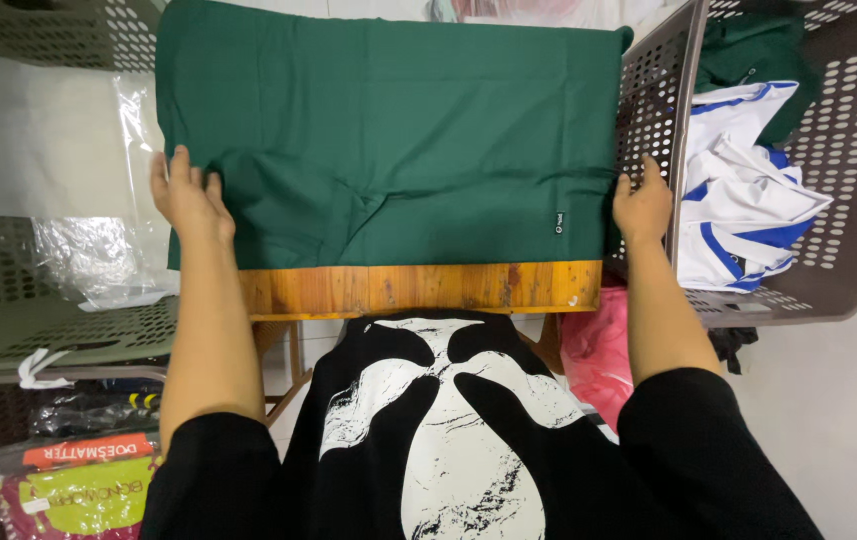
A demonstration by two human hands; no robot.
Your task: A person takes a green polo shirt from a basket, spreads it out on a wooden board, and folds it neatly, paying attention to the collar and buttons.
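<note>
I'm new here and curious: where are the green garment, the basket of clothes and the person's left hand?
green garment (399, 130), head view, middle of cloth.
perforated laundry basket (849, 180), head view, right wall.
left hand (189, 197), head view, back of hand.

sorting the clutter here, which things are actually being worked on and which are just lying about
In hand:
- flat folded dark green cloth garment, on the brown wooden table
- left hand and right hand, pressing its two side edges

Lying about:
- grey perforated plastic basket with white-and-blue clothes
- clear plastic bags
- pink plastic bag
</note>
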